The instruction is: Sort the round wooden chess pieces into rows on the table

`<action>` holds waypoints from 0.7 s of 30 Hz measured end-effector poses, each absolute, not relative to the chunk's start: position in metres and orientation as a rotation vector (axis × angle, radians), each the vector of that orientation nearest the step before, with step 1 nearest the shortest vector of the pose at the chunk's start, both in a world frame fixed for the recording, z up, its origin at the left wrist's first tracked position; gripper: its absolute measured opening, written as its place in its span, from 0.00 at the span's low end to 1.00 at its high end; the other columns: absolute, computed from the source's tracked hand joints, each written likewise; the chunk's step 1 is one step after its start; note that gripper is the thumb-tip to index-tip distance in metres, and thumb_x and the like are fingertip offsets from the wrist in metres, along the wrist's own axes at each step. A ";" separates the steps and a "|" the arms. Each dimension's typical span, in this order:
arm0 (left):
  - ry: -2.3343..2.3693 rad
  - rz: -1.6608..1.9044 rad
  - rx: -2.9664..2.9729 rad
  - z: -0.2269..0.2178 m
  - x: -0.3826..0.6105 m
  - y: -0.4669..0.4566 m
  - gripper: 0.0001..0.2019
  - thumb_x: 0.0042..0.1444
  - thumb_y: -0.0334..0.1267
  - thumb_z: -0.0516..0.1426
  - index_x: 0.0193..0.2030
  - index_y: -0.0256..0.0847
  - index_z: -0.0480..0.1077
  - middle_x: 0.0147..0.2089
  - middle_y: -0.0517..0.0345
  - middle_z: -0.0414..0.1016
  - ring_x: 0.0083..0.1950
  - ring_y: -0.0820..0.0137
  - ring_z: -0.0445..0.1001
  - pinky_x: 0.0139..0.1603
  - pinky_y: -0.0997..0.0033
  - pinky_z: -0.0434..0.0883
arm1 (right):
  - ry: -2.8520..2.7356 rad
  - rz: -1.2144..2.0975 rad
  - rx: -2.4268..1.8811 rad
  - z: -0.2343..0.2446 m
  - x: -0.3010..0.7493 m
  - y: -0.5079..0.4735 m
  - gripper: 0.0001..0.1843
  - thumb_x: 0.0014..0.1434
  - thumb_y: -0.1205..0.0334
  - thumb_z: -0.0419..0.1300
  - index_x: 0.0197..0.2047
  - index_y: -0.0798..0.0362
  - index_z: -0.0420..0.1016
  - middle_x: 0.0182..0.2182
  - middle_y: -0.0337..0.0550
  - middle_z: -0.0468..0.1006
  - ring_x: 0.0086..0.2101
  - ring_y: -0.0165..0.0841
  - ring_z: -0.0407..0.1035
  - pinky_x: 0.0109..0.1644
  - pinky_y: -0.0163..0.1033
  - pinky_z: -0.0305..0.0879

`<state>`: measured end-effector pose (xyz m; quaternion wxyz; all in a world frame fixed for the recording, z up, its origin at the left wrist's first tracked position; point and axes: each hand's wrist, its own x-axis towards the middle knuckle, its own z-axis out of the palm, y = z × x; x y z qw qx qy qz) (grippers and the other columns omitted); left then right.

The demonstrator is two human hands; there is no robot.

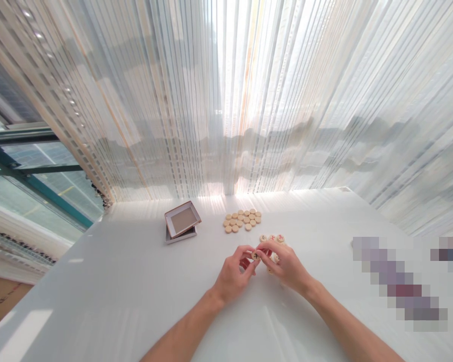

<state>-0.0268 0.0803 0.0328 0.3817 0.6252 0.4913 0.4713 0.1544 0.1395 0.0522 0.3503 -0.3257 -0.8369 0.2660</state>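
Note:
Between the fingertips of both hands is a round xiangqi piece (255, 256) with a black character facing up toward me. My left hand (237, 269) pinches it from the left, and my right hand (283, 264) grips its right edge. Just beyond the right hand, a short row of pieces lies face up: one with a dark character (263, 238) and two with red characters (280, 238). More pieces (275, 258) are partly hidden under my right hand. Farther back lies a cluster of plain-sided wooden pieces (240, 219), their characters not visible.
On the white table (128, 281), left of the cluster, an open box (181, 234) has one tray-like part resting tilted on the other. A pixelated object (403, 289) lies on the right. String curtains (226, 100) hang along the table's far edge.

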 end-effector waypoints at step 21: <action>1.113 1.242 1.450 0.033 -0.031 0.084 0.16 0.67 0.46 0.56 0.55 0.39 0.66 0.46 0.47 0.81 0.33 0.69 0.79 0.38 0.67 0.75 | -2.217 0.705 -0.776 0.057 0.155 0.138 0.09 0.66 0.64 0.57 0.49 0.47 0.72 0.38 0.42 0.78 0.38 0.35 0.73 0.44 0.41 0.69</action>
